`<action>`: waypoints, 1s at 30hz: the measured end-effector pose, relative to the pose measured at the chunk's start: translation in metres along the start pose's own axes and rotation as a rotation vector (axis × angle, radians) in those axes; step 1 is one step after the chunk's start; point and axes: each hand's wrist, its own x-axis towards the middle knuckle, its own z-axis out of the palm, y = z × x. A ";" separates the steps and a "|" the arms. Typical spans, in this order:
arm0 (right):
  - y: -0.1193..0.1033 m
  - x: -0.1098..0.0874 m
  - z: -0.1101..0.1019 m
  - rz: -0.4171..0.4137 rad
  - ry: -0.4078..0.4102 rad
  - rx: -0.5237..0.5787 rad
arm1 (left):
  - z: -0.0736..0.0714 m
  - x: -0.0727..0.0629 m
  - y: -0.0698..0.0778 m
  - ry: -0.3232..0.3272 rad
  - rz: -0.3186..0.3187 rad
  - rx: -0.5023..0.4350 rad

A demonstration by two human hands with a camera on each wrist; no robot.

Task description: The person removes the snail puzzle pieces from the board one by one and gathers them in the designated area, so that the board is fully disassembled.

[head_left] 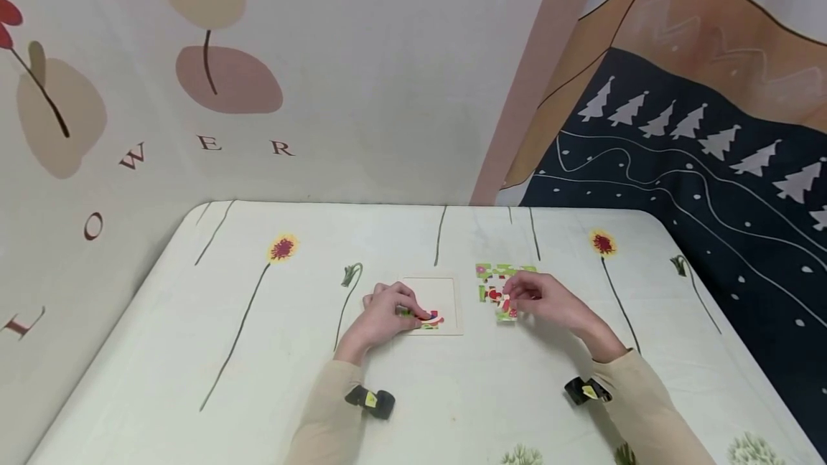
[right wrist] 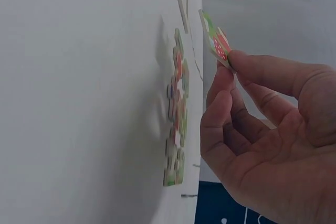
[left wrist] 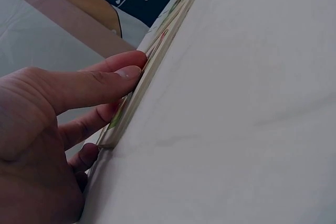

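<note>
A flat, square puzzle tray point(head_left: 459, 307) lies on the table, with several coloured puzzle pieces point(head_left: 431, 326) at its near side. My left hand point(head_left: 386, 312) reaches over the tray's left part; thumb and index finger pinch a puzzle piece low over those pieces, mostly hidden by the fingers. The left wrist view shows the thumb point(left wrist: 123, 77) close against the tray's edge point(left wrist: 157, 61). My right hand point(head_left: 545, 298) pinches a green puzzle piece with a red, white-dotted pattern point(right wrist: 218, 45) between thumb and fingers, raised off the table.
Right of the tray lies a group of loose puzzle pieces point(head_left: 489, 271), partly under my right hand. The table's white cloth point(head_left: 491, 393) is printed with flowers. Behind stands a printed fabric wall point(head_left: 388, 92). A black wrist camera point(head_left: 371, 402) sits on my left sleeve.
</note>
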 end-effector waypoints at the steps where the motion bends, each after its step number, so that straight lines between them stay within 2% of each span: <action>1: 0.001 -0.002 -0.001 0.007 0.003 0.004 | 0.000 0.000 0.000 0.001 0.003 0.001; 17: 0.017 -0.022 -0.013 0.052 0.048 0.038 | -0.001 0.000 0.000 0.001 0.001 -0.007; 30: 0.028 -0.036 -0.021 0.112 0.101 0.009 | 0.000 -0.001 0.001 0.002 -0.006 -0.015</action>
